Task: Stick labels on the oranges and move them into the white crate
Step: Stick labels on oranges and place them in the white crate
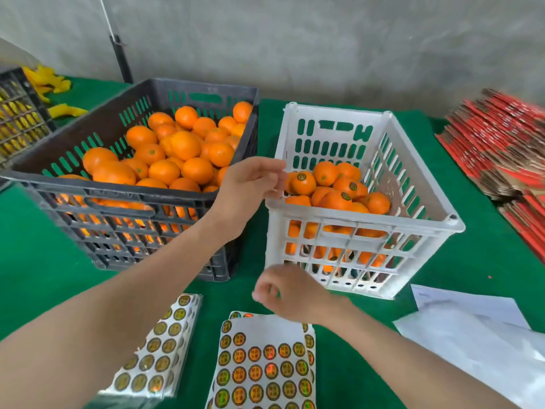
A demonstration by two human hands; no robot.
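Head view: looking down past both forearms at a green worktop (pixel 44 261).
Black crate (pixel 118 188): left of centre on the worktop, heaped with oranges (pixel 185 144).
White crate (pixel 362 217): just right of the black crate, a narrow gap between them at the near corners; roughly half full of oranges.
Labels (pixel 301 176): round, dark and gold; 3 visible on top of fruit in the white crate.
Labelled orange (pixel 303 185): the leftmost of the 3, on top of the pile just inside the white crate's left wall.
Left grip (pixel 247 184): stretched across the gap to the white crate's left rim; fingers loosely bent, clasping nothing; fingertips at the rim, just beside the labelled orange, contact unclear.
Right grip (pixel 290 293): blurred, in front of the white crate's near wall and above the top of the label sheet; thumb and forefinger curled into a ring; cannot tell whether a label sits between them.
Label sheet (pixel 262 367): flat on the worktop nearest the camera; top part blank white, rows of labels below.
Sheet stack (pixel 159 349): left of the label sheet, angled, beside the left forearm.
White paper (pixel 472 329): on the worktop at the right.
Red cardboard (pixel 501 143): flat stack, far right.
Dark crate (pixel 17 113): far left edge, yellow contents.
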